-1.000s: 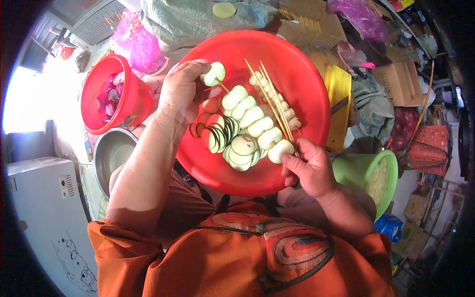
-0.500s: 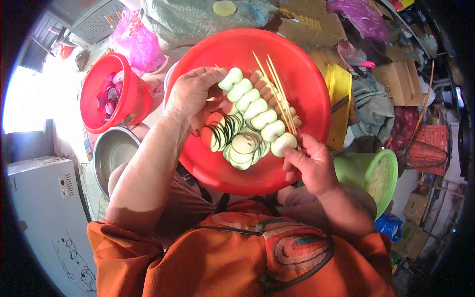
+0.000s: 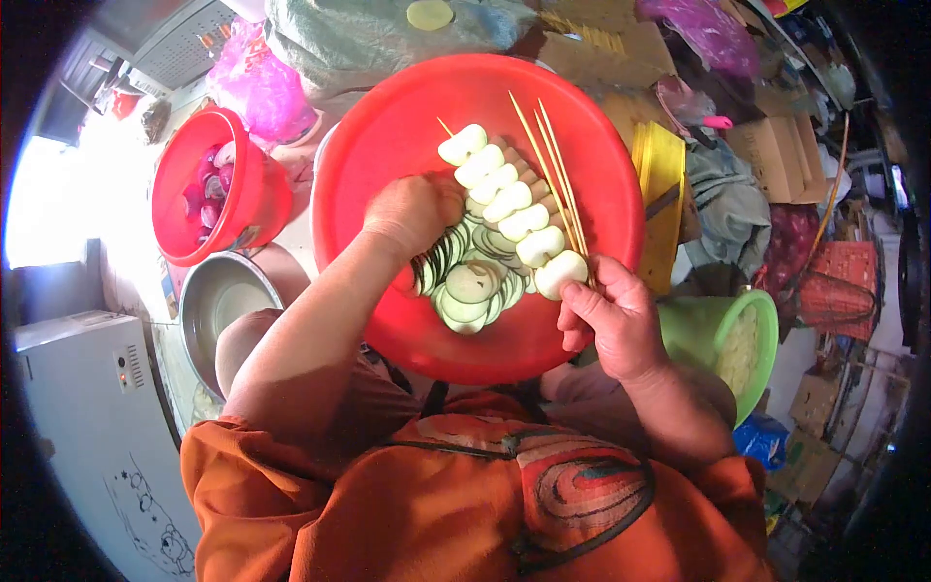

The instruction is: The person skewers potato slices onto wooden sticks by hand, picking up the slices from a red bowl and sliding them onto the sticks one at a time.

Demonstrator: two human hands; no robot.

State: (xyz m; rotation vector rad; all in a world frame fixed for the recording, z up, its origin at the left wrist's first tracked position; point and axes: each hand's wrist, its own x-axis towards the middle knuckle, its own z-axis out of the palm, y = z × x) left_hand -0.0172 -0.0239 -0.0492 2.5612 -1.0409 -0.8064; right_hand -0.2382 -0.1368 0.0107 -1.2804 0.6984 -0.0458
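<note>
My right hand (image 3: 621, 315) is closed round the lower end of a skewer threaded with several folded pale slices (image 3: 509, 199). The same hand holds a few bare bamboo skewers (image 3: 555, 165), fanned slightly apart. Below them, in the red basin (image 3: 388, 116), lies a pile of thin round vegetable slices (image 3: 472, 283) with dark skin at their edges. My left hand (image 3: 415, 211) is lowered at the left of this pile, its fingers bent down. Its fingertips are hidden, so whether it grips a slice does not show. The loaded skewer's bare tip points up and left.
Left of the basin are a red bucket (image 3: 254, 209) with purple-red pieces and a metal bowl (image 3: 208, 291). On the right stand a yellow crate (image 3: 655, 194) and a green bucket (image 3: 689, 335) with pale contents. A grey sack (image 3: 359, 44) lies behind.
My left hand has left the skewer's upper end and moved down to the loose slices. The loaded skewer stays in my right hand, its bare tip now showing.
</note>
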